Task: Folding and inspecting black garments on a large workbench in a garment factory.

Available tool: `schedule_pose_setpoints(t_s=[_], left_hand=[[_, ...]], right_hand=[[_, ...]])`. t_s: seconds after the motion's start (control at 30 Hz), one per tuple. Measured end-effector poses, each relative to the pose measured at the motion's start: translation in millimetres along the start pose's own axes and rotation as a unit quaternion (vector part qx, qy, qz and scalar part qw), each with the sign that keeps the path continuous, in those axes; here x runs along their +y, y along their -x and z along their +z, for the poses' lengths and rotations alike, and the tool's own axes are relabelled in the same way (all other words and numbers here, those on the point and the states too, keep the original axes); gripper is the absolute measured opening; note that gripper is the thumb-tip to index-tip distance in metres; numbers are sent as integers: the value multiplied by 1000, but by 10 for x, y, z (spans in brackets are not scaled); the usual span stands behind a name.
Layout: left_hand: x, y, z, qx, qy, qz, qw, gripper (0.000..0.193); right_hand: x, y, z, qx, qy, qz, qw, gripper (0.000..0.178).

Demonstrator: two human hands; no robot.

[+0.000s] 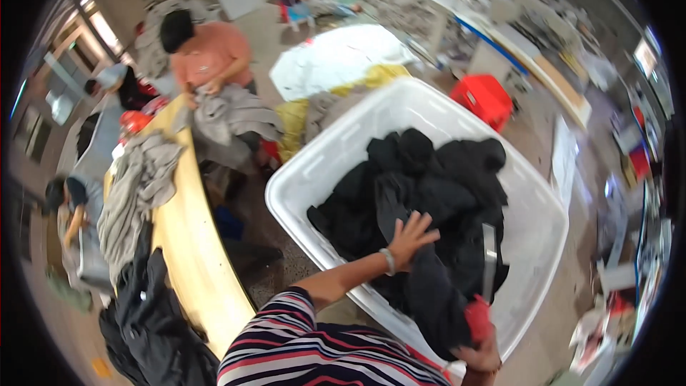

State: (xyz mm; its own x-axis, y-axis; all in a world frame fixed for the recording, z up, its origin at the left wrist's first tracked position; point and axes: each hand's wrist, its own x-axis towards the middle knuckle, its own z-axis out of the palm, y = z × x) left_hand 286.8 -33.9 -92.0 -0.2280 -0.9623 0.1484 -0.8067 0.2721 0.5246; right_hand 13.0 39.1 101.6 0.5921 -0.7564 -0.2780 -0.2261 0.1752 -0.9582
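While the black garments point(446, 204) lie heaped in the white tub point(539, 243), the left hand point(409, 240) extends over them, fingers spread, its forearm point(350, 277) crossing and partly hiding the near rim; the right hand point(482, 355) bends beside a red item point(478, 317), whether its fingers grip cannot be told; a red bin point(482, 101) stands beyond, and leftward a bench point(191, 239) bears grey cloth point(141, 184)

The tub point(539, 243) stood in front, clothes point(443, 193) in it. The left hand point(411, 239) was over the clothes, the right hand point(482, 355) at the tub's near side. A table point(193, 243), cloth point(139, 196) on it, stood left. Behind lay a sheet point(339, 57), a bin point(482, 100) to its right.
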Motion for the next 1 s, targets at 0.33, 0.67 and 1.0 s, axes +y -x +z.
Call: schedule_pose_setpoints(t_s=[0.33,0.67,1.0], left_hand=[[805,563,-1608,176,128,62,974,46],[1544,2730,-3733,289,-662,5,691,24],[2292,5697,-4493,176,-735,-408,512,41]], right_hand=[[113,-7,-786,208,-186,-95,956,57],[18,-770,-253,-18,-76,-26,997,24],[11,-1432,760,-112,-10,49,992,22]])
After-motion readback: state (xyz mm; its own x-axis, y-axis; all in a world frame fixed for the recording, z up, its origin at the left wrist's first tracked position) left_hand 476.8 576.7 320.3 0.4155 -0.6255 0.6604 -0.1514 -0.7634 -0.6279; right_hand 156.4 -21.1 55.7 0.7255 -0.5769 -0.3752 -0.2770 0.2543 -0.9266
